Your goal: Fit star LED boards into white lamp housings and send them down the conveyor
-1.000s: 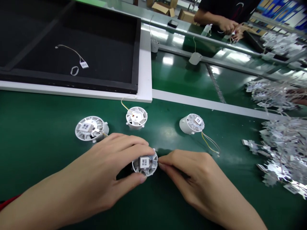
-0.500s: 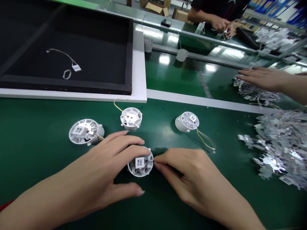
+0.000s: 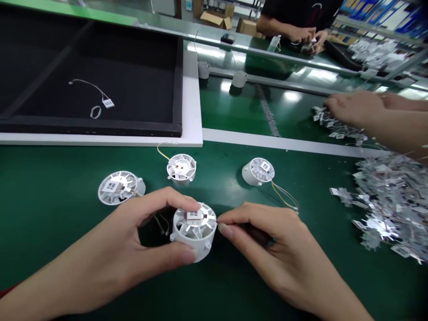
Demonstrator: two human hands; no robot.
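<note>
A white round fan housing with a small labelled square on its spoked face is tilted in my left hand, thumb on its side wall and index finger on top. My right hand pinches a thin wire end at the housing's right rim; the wire is mostly hidden by the fingertips. Around them on the green table stand three similar housings: one at left, one behind with a yellow wire, and one at right with loose wires.
A heap of clear and white parts lies at right. A black tray with a white border is at back left. Another person's hands reach over a smaller pile; a further person works across the line.
My left hand has closed round the housing, which now leans back and shows its side wall. My right hand stays at its rim. The other person's hands on the right have shifted over the small pile.
</note>
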